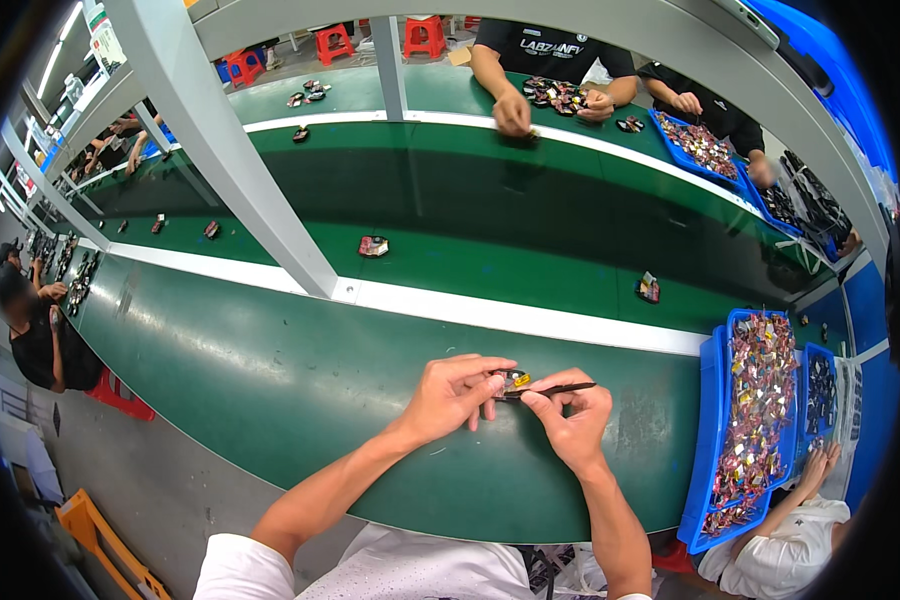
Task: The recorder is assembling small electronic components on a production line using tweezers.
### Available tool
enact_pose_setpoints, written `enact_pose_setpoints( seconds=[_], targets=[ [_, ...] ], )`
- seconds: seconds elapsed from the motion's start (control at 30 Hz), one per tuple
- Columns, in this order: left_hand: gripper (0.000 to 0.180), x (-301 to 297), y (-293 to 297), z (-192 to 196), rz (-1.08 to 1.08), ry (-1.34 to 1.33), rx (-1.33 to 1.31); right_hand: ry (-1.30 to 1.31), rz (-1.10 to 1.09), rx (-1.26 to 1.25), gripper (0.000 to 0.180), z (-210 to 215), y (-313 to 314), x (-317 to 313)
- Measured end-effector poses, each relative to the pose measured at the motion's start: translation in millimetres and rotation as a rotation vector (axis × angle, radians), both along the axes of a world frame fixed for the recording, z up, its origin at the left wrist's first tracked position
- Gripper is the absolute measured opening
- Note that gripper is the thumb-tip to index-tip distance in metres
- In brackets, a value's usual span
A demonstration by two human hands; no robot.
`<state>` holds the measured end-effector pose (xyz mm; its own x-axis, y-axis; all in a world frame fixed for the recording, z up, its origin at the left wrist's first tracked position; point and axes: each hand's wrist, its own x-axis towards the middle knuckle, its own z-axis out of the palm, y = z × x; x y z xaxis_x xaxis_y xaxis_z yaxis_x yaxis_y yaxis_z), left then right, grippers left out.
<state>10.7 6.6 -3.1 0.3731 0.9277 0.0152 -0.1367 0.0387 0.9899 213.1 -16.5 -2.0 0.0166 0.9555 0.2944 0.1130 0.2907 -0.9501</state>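
Observation:
Over the green worktop (330, 400), my left hand (448, 400) pinches a small dark-cased electronic part (519, 380) with a yellow piece on it. My right hand (576, 425) is closed around slim black tweezers (570, 388), whose tip end meets the part. Both hands are nearly touching, fingers bent toward each other. Fine details of the part are too small to make out, and my left fingers cover some of it.
A blue bin (708, 440) heaped with small reddish wired parts stands at the right. Beyond a white rail (450, 305), a green conveyor (490, 265) carries scattered parts. A grey post (240, 150) rises at left. Co-workers sit opposite, far left and at lower right.

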Motion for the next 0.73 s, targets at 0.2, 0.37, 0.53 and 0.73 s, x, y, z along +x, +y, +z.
enact_pose_setpoints(
  seconds=[0.2, 0.37, 0.53, 0.73],
  targets=[
    [0.027, -2.4, 0.6, 2.3, 0.002, 0.032, 0.011, -0.057, -0.030, 0.041, 0.011, 1.0, -2.4, -2.3],
    [0.028, -1.4, 1.1, 2.6, 0.014, -0.010, -0.008, -0.049, -0.077, 0.039, 0.010, 1.0, -5.4, -7.6],
    [0.028, 0.0, 0.9, 3.8, 0.035, -0.056, -0.026, -0.039, -0.113, 0.084, 0.010, -0.7, -5.4, -9.3],
    [0.030, -1.0, 0.5, -2.3, 0.025, -0.026, -0.025, -0.040, -0.083, 0.027, 0.011, -3.9, -5.6, -5.3]
  ],
)
